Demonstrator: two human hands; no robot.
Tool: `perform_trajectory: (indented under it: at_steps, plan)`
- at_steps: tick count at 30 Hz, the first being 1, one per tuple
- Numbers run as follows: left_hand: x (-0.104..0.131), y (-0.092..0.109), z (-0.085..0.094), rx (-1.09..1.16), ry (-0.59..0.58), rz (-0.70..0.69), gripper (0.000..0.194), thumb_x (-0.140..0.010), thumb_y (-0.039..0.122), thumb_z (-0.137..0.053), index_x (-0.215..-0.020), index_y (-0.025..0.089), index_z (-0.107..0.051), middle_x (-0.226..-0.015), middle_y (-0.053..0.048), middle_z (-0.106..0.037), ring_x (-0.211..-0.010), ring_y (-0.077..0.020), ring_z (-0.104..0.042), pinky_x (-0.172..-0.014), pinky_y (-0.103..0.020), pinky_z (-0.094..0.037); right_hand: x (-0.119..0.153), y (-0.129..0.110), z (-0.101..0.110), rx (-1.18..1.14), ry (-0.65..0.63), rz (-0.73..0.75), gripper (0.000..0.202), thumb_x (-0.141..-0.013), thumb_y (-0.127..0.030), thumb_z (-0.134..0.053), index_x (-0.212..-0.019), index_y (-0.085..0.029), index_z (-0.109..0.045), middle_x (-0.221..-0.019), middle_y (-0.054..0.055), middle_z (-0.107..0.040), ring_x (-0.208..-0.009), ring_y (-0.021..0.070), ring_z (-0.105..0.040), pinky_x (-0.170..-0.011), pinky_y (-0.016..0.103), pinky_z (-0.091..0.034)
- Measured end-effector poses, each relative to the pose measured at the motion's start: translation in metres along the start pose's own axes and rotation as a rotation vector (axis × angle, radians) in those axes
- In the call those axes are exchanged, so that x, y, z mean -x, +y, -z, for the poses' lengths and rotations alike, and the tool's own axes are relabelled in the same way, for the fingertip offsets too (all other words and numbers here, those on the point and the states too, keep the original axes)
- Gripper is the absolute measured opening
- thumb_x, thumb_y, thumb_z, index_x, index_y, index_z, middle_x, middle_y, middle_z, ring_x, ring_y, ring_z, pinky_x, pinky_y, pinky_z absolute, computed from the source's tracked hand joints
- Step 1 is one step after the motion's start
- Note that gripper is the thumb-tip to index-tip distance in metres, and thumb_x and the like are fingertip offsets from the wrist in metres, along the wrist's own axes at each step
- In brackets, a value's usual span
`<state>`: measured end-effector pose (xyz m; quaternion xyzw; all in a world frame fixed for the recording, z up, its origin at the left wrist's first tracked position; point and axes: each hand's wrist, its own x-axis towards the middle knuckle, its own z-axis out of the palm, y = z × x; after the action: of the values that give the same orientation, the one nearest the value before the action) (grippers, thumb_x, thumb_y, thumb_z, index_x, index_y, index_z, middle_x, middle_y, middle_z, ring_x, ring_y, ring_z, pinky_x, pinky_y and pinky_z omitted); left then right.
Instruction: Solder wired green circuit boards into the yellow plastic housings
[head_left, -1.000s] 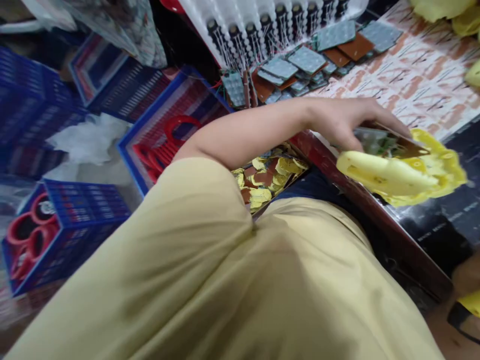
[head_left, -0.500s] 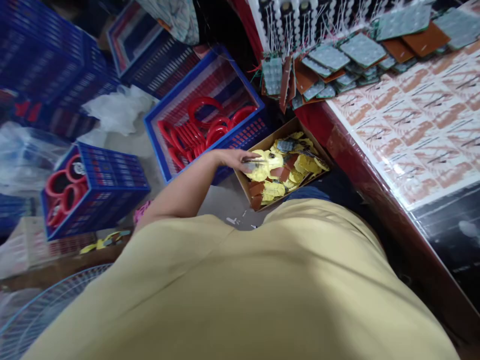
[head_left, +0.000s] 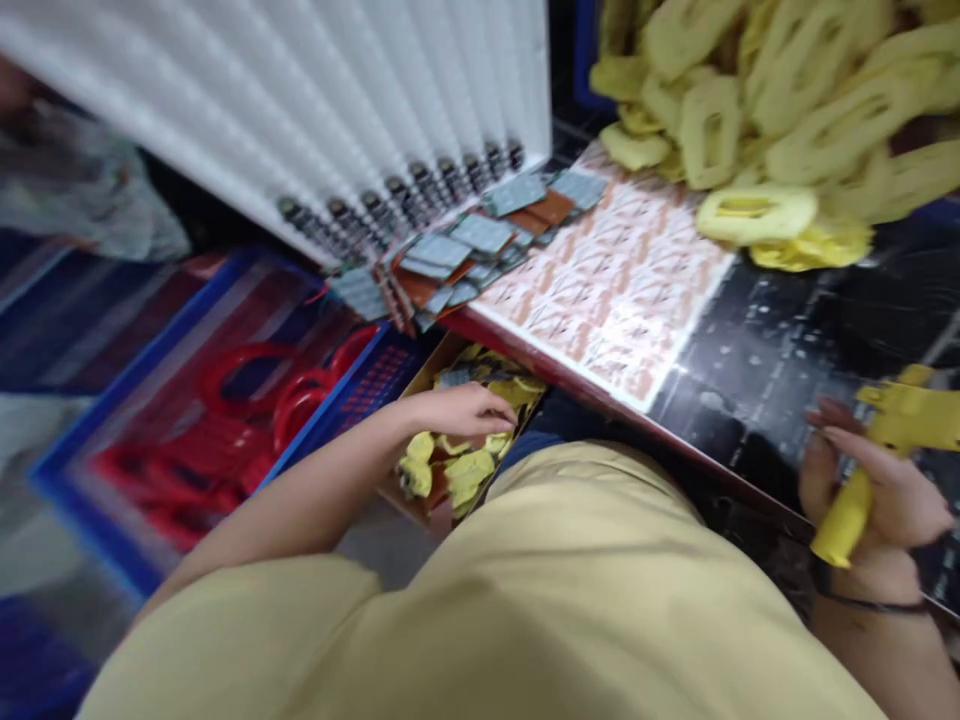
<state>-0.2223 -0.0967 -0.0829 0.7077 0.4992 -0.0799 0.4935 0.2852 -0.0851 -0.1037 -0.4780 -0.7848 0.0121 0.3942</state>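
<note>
My left hand (head_left: 466, 408) is over a cardboard box (head_left: 409, 385) of yellow pieces, brown pieces and a grey-blue board. Its fingers are curled together, and anything between them is too small to make out. At the far right, my right hand (head_left: 904, 490) is wrapped round a yellow plastic part (head_left: 919, 418), whose rounded stem points down to the left past the palm. This hand is over the edge of the black tabletop (head_left: 757, 365).
Grey-blue and brown boards (head_left: 480, 235) with wires lie on a patterned sheet (head_left: 600, 290), beside a white ribbed panel (head_left: 337, 90). Yellow ring-shaped parts (head_left: 810, 110) are heaped at the upper right. A blue crate (head_left: 112, 420) holds red rings (head_left: 247, 375).
The view has swung right, bringing in my right hand with the yellow part and the heap of yellow parts. My left hand, earlier at a yellow piece in the box, now has its fingers curled together.
</note>
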Motion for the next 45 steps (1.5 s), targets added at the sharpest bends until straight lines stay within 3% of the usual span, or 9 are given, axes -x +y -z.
perform_trajectory:
  at_steps: [4,8,12,19,25,29,35,39,45]
  plan:
    - [-0.042,0.084,0.082,-0.063,0.286,-0.387,0.043,-0.105,0.046,-0.055,-0.124,0.017,-0.080,-0.107,-0.009,-0.087,-0.096,-0.0188,-0.080,-0.092,-0.026,-0.060,-0.005,-0.009,-0.012,0.108,0.238,0.136,0.011,-0.096,-0.017,-0.077,-0.105,-0.023,-0.071,-0.123,0.005,-0.083,-0.091,0.0228,-0.084,-0.077,0.032,-0.070]
    - [-0.130,0.161,0.134,-0.453,0.520,-0.505,0.052,-0.102,0.037,-0.060,-0.151,0.024,-0.068,-0.159,-0.013,-0.068,-0.142,-0.0275,-0.066,-0.124,-0.044,-0.049,-0.009,-0.015,-0.017,0.111,0.327,0.170,0.017,-0.096,-0.009,-0.076,-0.105,-0.021,-0.066,-0.133,0.009,-0.080,-0.094,0.0224,-0.084,-0.079,0.030,-0.070]
    - [-0.222,0.240,0.149,-0.799,0.463,-0.433,0.078,-0.095,0.037,-0.071,-0.169,0.025,-0.051,-0.186,-0.016,-0.028,-0.171,-0.0438,-0.028,-0.138,-0.066,-0.024,-0.014,-0.018,-0.019,0.100,0.362,0.145,0.025,-0.095,-0.005,-0.073,-0.113,-0.020,-0.067,-0.131,0.011,-0.080,-0.094,0.0234,-0.084,-0.076,0.030,-0.070]
    - [-0.330,0.335,0.155,-0.995,0.497,-0.393,0.060,-0.103,0.030,-0.050,-0.161,0.015,-0.061,-0.181,-0.018,-0.040,-0.172,-0.0381,-0.029,-0.141,-0.064,-0.019,-0.023,-0.023,-0.018,0.084,0.301,0.147,0.035,-0.092,0.002,-0.071,-0.118,-0.021,-0.069,-0.130,0.012,-0.080,-0.096,0.0245,-0.084,-0.077,0.029,-0.071]
    - [-0.345,0.320,0.148,-0.893,0.487,-0.265,0.080,-0.104,0.055,-0.054,-0.174,0.020,-0.042,-0.175,-0.021,-0.048,-0.167,-0.0404,-0.039,-0.141,-0.069,-0.012,-0.023,-0.026,-0.017,0.077,0.301,0.112,0.039,-0.091,0.006,-0.069,-0.121,-0.019,-0.067,-0.128,0.015,-0.080,-0.100,0.0267,-0.084,-0.075,0.030,-0.072]
    - [-0.295,0.269,0.145,-0.911,0.384,-0.322,0.069,-0.107,0.046,-0.046,-0.172,0.022,-0.047,-0.169,-0.020,-0.056,-0.163,-0.0347,-0.047,-0.138,-0.061,-0.028,-0.023,-0.027,-0.018,0.029,0.309,0.082,0.035,-0.092,0.005,-0.069,-0.117,-0.020,-0.068,-0.131,0.013,-0.079,-0.097,0.0237,-0.084,-0.074,0.028,-0.072]
    - [-0.217,0.200,0.152,-0.982,0.132,-0.540,0.066,-0.102,0.042,-0.055,-0.166,0.026,-0.053,-0.183,-0.011,-0.039,-0.173,-0.0309,-0.031,-0.143,-0.060,-0.013,-0.021,-0.027,-0.017,0.043,0.275,0.082,0.029,-0.095,0.002,-0.070,-0.113,-0.020,-0.068,-0.129,0.013,-0.079,-0.093,0.0223,-0.084,-0.072,0.024,-0.070]
    - [-0.192,0.193,0.129,-0.957,0.225,-0.389,0.079,-0.103,0.048,-0.060,-0.174,0.020,-0.040,-0.186,-0.021,-0.024,-0.175,-0.0382,-0.022,-0.141,-0.067,-0.013,-0.023,-0.026,-0.019,0.072,0.267,0.128,0.029,-0.094,0.002,-0.072,-0.114,-0.019,-0.068,-0.126,0.014,-0.080,-0.094,0.0238,-0.084,-0.078,0.026,-0.072]
    - [-0.174,0.195,0.091,-0.939,0.330,-0.417,0.060,-0.105,0.019,-0.052,-0.165,0.019,-0.054,-0.175,-0.023,-0.048,-0.157,-0.0376,-0.056,-0.133,-0.071,-0.033,-0.022,-0.028,-0.019,0.107,0.237,0.140,0.039,-0.092,-0.002,-0.080,-0.123,-0.021,-0.066,-0.130,0.014,-0.080,-0.096,0.0234,-0.084,-0.076,0.027,-0.071]
